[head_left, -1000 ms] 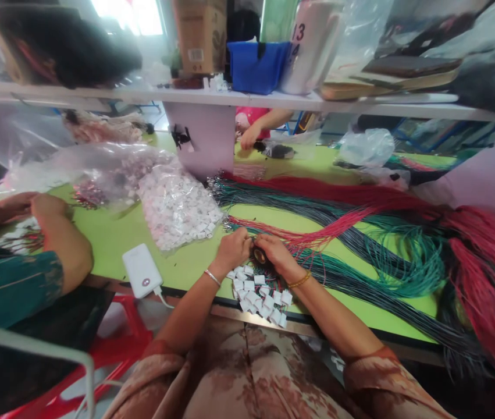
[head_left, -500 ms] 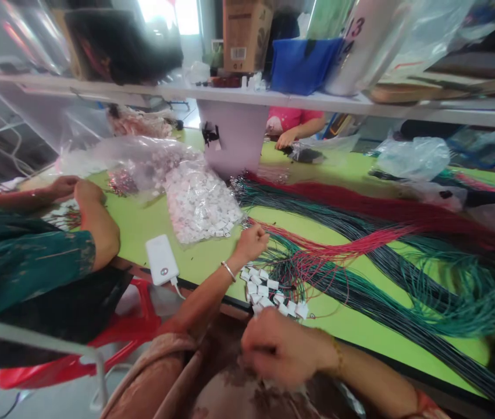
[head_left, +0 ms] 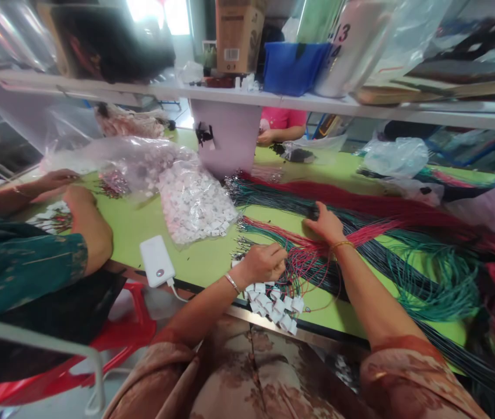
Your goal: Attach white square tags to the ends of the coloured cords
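Hands at the wires: the left hand (head_left: 262, 265) is curled with its fingers drawn in, and whether it grips anything cannot be told; the right hand (head_left: 326, 224) is partly open, thumb and forefinger spread at the dark wires (head_left: 398, 267), with no hold visible. White connectors (head_left: 273, 304), small and boxy, lie heaped near the left hand at the tabletop (head_left: 127, 224) edge. Beyond, thin red wires (head_left: 373, 231) lie in loose bundles, long axes left to right, tipped ends pointing left. Farther, a crinkled clear bag (head_left: 199, 203) bulges with white pieces.
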A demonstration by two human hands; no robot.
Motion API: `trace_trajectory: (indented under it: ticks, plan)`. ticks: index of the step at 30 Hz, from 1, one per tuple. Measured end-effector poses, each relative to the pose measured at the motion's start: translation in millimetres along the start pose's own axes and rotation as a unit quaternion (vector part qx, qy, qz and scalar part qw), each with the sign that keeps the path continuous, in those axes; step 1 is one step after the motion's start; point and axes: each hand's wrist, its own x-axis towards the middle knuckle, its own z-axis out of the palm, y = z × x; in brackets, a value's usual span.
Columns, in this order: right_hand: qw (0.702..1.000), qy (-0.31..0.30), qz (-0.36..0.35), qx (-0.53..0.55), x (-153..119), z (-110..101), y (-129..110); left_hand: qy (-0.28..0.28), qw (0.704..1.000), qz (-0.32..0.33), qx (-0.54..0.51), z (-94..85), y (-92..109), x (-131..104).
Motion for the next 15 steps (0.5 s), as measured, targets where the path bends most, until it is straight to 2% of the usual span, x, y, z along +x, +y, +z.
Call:
trace_trajectory:
  ticks: [2, 3, 4, 6, 8, 10, 12, 15]
  plan:
    - [0.998, 0.048, -0.028, 0.042, -8.6, -5.7, -17.1, -0.004, 1.000, 0.024, 0.015, 0.7, 3.5, -1.2]
    - [0.993, 0.058, -0.067, 0.077, -14.3, -9.1, -29.7, -0.004, 0.999, 0.039, 0.020, 0.6, 5.2, -1.4]
    - [0.984, 0.042, -0.124, 0.124, -20.7, -11.7, -43.8, -0.003, 0.998, 0.059, 0.024, 0.5, 7.1, -1.3]
    - [0.937, -0.062, -0.260, 0.224, -34.5, -12.8, -72.8, -0.012, 0.994, 0.106, 0.036, 0.4, 11.3, -0.4]
    - [0.890, -0.156, -0.345, 0.253, -48.2, -7.1, -96.9, -0.032, 0.986, 0.155, 0.058, 0.7, 15.5, 1.2]
    - [0.885, -0.185, -0.372, 0.211, -59.5, 3.8, -111.5, -0.054, 0.977, 0.192, 0.076, 1.1, 19.0, 3.0]
    - [0.901, -0.178, -0.357, 0.173, -67.1, 16.4, -116.6, -0.071, 0.972, 0.209, 0.082, 1.7, 20.9, 4.3]
    - [0.916, -0.159, -0.319, 0.182, -72.1, 32.3, -113.2, -0.097, 0.970, 0.207, 0.078, 3.5, 21.7, 4.9]
